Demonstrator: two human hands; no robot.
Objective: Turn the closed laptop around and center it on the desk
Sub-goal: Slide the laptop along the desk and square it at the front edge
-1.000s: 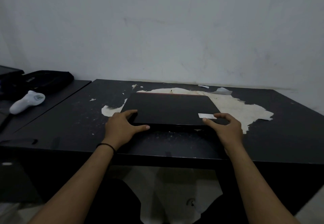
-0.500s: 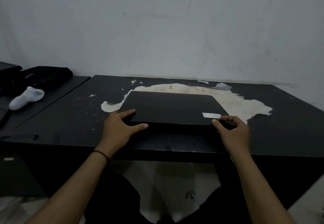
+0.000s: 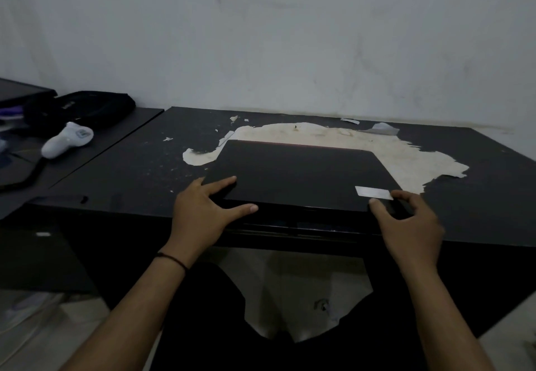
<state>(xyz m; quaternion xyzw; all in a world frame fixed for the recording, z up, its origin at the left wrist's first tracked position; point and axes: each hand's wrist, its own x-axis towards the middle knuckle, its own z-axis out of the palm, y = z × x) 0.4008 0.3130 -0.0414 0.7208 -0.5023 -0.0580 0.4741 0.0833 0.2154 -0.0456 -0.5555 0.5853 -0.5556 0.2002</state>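
Laptop, a closed flat black slab with a thin reddish line along its far edge (image 3: 298, 175), lay near the front edge of the dark, scuffed desk (image 3: 121, 167), partly covering the big pale patch where the surface had peeled away (image 3: 406, 156). Over the last second it had slid toward the person and somewhat rightward, its right near corner reaching further out over the bare desk, while both hands travelled with it. That suggested the adjusting was under way, probably the centring, though whether the turn was already made could not be judged.

The left hand (image 3: 203, 211) was clamped on the near left corner, forefinger flat on the lid and thumb along the front edge. The right hand (image 3: 409, 222) pinched the near right corner, thumb on top and fingers curled round the side.

A small pale rectangular sticker (image 3: 374, 193) sat on the lid by the right thumb; no writing on it could be read. No brand mark showed on the lid.
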